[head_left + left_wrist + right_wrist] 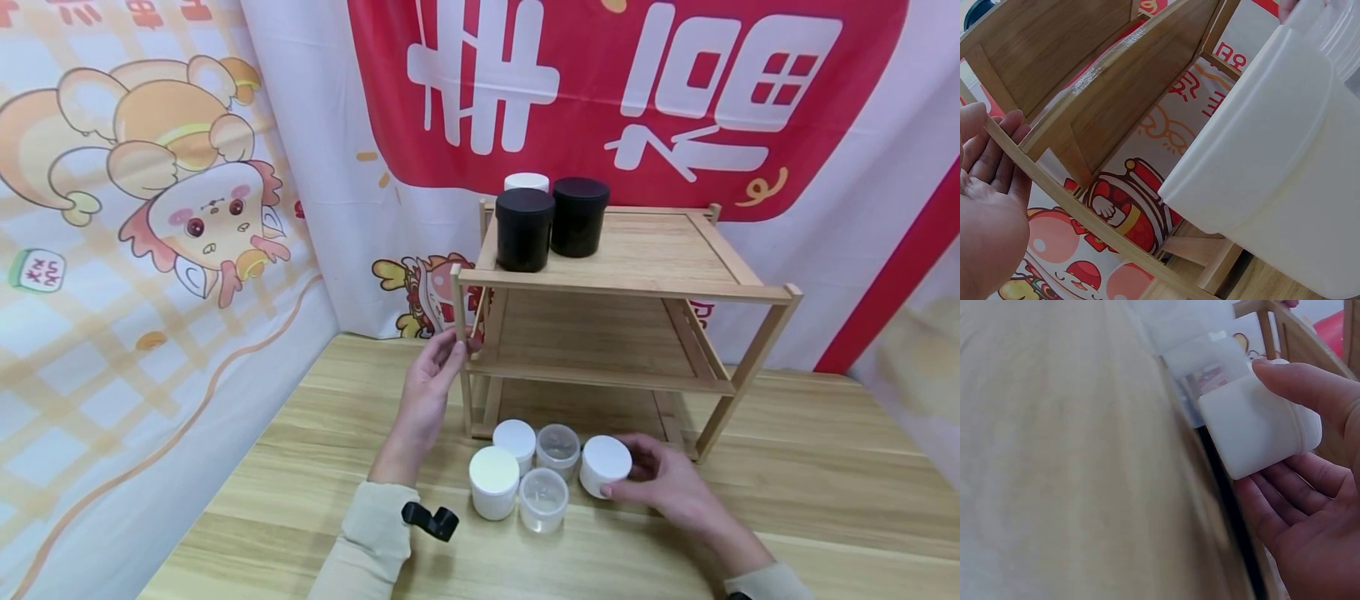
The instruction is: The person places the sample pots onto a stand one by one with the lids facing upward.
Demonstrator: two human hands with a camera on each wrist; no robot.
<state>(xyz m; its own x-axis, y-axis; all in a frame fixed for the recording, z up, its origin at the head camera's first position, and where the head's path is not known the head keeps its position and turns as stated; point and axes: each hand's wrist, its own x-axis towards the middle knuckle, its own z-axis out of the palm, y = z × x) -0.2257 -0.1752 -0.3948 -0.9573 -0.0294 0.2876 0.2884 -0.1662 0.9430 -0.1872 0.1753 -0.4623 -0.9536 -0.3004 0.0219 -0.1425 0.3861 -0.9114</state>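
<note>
My left hand (431,379) is at the front left post of a three-tier wooden shelf (675,292). In the left wrist view, the thumb and fingers (997,156) of this hand lie on either side of the post. My right hand (667,483) grips a white lidded jar (606,465) low over the tabletop, in front of the shelf. Thumb and fingers hold that jar (1257,425) by its sides in the right wrist view. Left of it stand two white lidded jars (494,483) and two clear open-topped cups (543,500), grouped closely together.
Two black jars (525,233) and a white-lidded jar (527,181) stand at the left of the top tier. Printed cloth (322,167) hangs behind the shelf and along the left side. The wood-grain table (300,483) lies beneath everything.
</note>
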